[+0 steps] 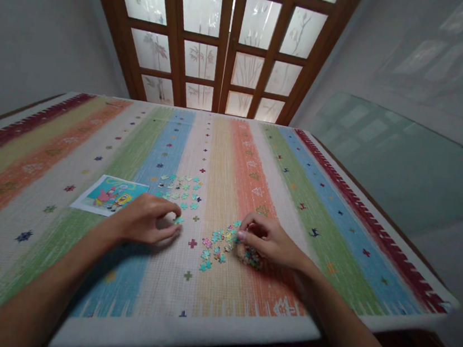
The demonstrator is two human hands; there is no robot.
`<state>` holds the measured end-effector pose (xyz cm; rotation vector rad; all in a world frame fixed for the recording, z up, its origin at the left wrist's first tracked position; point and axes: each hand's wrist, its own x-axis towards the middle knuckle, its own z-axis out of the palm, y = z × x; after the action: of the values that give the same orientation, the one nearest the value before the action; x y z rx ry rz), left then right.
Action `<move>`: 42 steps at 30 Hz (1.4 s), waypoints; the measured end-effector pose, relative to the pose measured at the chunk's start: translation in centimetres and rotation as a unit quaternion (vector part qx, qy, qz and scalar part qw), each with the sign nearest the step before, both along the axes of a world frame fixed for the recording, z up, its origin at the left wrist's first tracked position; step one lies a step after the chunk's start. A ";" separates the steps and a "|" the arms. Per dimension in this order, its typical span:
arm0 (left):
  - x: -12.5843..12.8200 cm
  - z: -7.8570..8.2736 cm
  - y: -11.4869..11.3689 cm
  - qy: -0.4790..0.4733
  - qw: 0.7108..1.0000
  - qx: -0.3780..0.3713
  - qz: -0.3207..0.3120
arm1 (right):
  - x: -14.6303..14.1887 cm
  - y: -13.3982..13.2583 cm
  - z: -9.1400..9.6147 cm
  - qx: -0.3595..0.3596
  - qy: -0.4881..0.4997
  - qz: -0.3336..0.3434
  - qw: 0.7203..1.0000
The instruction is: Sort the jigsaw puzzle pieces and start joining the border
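the left hand [145, 220] has its grip pinched on a teal piece [178, 220] on the surface [237, 157], just below the teal rows [179, 189]. the right hand [268, 239] curls over the pile [250, 256]; whether its grip holds anything i cannot tell. early, i judge: some sorted, none joined.

The striped cloth [233, 157] under both hands carries lengthwise bands of maroon, yellow, orange, green, blue and cream, dotted with small cross motifs. Beyond the left hand [145, 220], the picture card [109, 194] shows turquoise with pink and yellow figures. Puzzle pieces [218, 244] beside the right hand [268, 239] are teal, pink and multicoloured.
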<state>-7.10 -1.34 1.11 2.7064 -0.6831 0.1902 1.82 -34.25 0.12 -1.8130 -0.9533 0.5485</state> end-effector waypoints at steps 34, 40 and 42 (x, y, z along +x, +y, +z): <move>0.5 0.7 3.1 0.143 0.979 0.117 0.091 | 4.6 -6.2 2.2 -0.162 -0.072 0.057 0.983; 0.5 1.0 2.5 0.159 0.968 0.167 0.099 | 4.4 -5.9 1.7 -0.201 -0.048 0.105 0.973; 0.5 1.1 2.3 0.163 0.964 0.185 0.099 | 4.3 -5.5 1.5 -0.205 -0.038 0.116 0.971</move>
<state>-6.63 0.99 2.21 3.0536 -0.3792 -0.3664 6.07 -39.79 1.58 -2.1107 -1.1791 0.8782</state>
